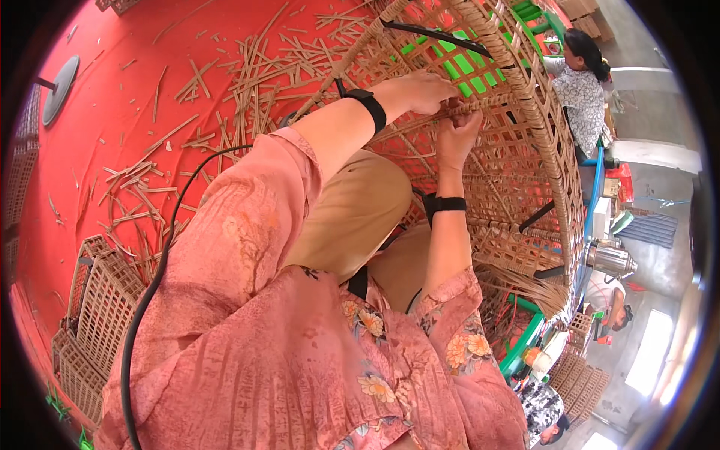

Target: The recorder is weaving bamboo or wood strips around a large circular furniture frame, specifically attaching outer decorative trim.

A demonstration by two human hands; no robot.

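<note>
A large woven rattan basket (555, 161) with open lattice sides and wrapped rims stands tilted before me, at the upper right. My left hand (424, 91) reaches over to the lattice from the left, its fingers closed on a rattan strip (491, 99) that runs across the weave. Just below it, my right hand (459, 139) comes up from underneath and pinches at the same strip. The two sets of fingertips nearly meet, and what exactly lies between them is partly hidden. Black bands circle both wrists, and short black ties sit on the basket frame.
Cut rattan pieces (262, 86) litter the red floor covering (97, 157). Woven lattice panels (105, 292) stack at the lower left. Behind the basket are a green plastic chair (465, 64), a bundle of fibres (536, 292), a metal flask (611, 259) and people (581, 90). A black cable (161, 262) crosses my left sleeve.
</note>
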